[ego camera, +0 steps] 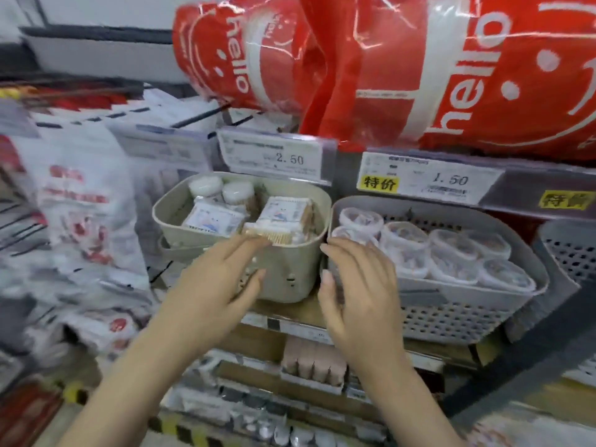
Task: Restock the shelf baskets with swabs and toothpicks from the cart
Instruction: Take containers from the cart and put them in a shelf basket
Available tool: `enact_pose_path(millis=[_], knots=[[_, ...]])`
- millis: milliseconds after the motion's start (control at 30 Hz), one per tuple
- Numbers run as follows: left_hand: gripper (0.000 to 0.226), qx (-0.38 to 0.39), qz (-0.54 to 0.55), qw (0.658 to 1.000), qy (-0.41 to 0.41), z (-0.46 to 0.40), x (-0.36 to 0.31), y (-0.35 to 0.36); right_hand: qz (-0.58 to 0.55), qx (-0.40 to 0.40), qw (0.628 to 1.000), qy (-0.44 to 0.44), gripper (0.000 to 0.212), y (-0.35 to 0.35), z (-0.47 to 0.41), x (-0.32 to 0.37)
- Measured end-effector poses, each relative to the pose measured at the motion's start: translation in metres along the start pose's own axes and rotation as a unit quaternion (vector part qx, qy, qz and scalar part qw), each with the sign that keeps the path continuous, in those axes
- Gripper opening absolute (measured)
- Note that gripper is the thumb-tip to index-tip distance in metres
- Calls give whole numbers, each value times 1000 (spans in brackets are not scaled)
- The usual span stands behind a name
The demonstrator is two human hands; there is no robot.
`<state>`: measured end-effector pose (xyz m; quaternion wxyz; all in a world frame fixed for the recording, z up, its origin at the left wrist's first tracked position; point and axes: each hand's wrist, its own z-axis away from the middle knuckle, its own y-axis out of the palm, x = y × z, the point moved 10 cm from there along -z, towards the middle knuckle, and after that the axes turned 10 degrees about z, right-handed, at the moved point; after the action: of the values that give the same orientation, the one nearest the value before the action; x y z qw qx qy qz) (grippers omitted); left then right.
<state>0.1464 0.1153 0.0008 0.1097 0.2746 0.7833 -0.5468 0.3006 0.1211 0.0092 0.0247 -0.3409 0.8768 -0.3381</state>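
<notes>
Head view: both hands hover at the shelf baskets.
The left hand (213, 285), fingers straight, touches a clear pack of wooden toothpicks (274, 235) at the front of the beige plastic basket (290, 272). The right hand (358, 285) is relaxed and holds nothing, just beside the grey perforated plastic basket (451, 311) of round clear tubs (406, 240).

Red bags (403, 69) with white lettering, a beige basket (290, 269), a grey perforated basket (458, 314), yellow tags (378, 183) with black characters.
</notes>
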Motion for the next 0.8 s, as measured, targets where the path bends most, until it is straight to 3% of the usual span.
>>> enact_pose_path(millis=[133,267,400,500,633,800], knots=[[39,-49,45,983,-169,94,77,-35,-81,89,992,-48,31,43,11,63],[29,-98,88,937,-324,212,147,-62,-166,207,961,-77,35,94,38,140],[21,-146,69,882,-443,342,185,-94,-208,387,891,-119,32,153,84,237],[25,-195,70,821,-532,440,194,-123,-226,452,846,-168,31,176,120,318],[28,-256,66,754,-601,553,196,-156,-234,514,800,-202,32,198,172,410],[28,-280,59,713,-640,636,213,-182,-244,542,771,-231,29,211,208,489]])
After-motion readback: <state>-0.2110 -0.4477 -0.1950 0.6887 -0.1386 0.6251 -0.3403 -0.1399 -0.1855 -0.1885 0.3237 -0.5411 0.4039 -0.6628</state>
